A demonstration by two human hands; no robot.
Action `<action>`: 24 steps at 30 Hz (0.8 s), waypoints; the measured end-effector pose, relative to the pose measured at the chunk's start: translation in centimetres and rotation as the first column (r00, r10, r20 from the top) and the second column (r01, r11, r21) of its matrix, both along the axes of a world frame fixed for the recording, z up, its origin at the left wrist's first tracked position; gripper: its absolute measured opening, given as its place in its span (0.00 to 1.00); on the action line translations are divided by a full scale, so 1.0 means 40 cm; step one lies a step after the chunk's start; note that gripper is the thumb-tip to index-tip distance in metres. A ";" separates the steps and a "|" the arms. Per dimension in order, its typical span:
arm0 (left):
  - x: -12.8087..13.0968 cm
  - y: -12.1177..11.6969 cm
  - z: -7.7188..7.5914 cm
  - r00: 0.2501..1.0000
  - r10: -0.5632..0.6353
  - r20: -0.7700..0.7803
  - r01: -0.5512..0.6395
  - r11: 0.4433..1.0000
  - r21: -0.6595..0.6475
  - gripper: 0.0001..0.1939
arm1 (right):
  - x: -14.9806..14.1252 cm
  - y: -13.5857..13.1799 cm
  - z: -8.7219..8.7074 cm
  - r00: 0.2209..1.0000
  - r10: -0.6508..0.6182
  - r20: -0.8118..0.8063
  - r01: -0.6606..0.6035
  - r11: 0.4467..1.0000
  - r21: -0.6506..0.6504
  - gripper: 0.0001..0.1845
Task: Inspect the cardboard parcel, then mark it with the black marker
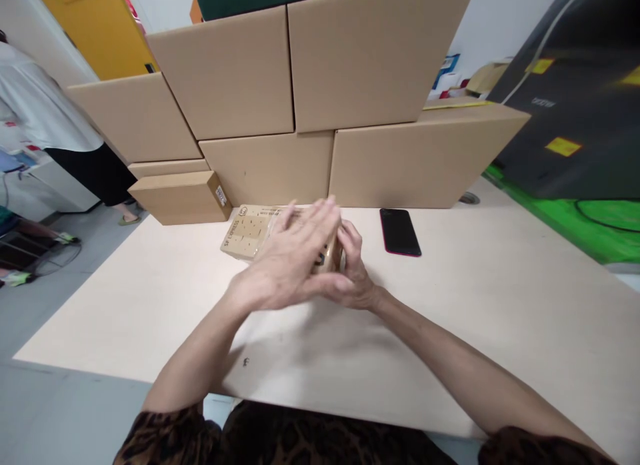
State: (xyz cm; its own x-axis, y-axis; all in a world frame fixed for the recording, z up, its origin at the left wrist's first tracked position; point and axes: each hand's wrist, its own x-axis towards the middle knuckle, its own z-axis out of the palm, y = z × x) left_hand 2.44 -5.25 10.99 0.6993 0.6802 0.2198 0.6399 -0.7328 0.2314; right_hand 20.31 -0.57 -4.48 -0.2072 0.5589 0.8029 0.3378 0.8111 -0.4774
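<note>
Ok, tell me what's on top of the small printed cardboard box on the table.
Both hands: the left hand lies flat across the printed box, the right hand grips its right end. Whatever is under the palms is covered.

A single head-worn camera looks forward and steeply down across the pale beige tabletop [475,305], close enough that both forearms enter from the bottom edge. It faces a stacked wall of brown cardboard boxes [370,58] filling the upper centre (verticals lean outward, a wide lens). No second view exists.
</note>
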 end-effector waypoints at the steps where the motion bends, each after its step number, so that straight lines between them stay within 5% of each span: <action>1: -0.025 0.017 -0.005 0.998 0.060 -0.003 -0.060 0.998 -0.009 0.57 | 0.002 0.001 0.001 1.000 0.008 0.000 -0.008 1.000 0.030 0.64; 10: -0.195 0.161 -0.050 0.881 0.471 0.055 -0.457 0.874 -0.165 0.52 | 0.044 0.032 -0.020 0.989 0.127 -0.074 -0.136 0.980 -0.147 0.67; 13: -0.231 0.180 -0.101 0.815 0.439 0.380 -0.360 0.895 -0.262 0.55 | 0.047 0.041 -0.031 0.979 0.153 -0.136 -0.177 0.967 -0.185 0.67; 16: -0.232 0.181 -0.175 0.613 0.365 0.700 -0.204 0.930 -0.306 0.58 | 0.043 0.048 -0.032 0.944 0.177 -0.279 -0.254 0.928 -0.271 0.68; 18: -0.210 0.175 -0.221 0.531 0.376 0.759 -0.110 0.919 -0.378 0.62 | 0.042 0.049 -0.023 0.879 0.175 -0.443 -0.355 0.862 -0.363 0.62; 20: -0.183 0.170 -0.254 0.500 0.397 0.769 -0.031 0.896 -0.442 0.53 | 0.044 0.047 -0.005 0.796 0.132 -0.591 -0.452 0.778 -0.435 0.52; 24: -0.153 0.171 -0.284 0.524 0.364 0.770 0.067 0.883 -0.464 0.47 | 0.052 0.042 0.028 0.714 0.033 -0.699 -0.520 0.694 -0.498 0.41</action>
State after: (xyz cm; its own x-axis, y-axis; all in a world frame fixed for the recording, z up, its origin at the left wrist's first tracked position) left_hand -3.68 1.60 -0.36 0.2257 0.9204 0.3191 0.0901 -0.3459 0.9339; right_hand 22.40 1.10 -3.36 -0.0621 0.9584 0.2784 -0.4044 0.2309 -0.8850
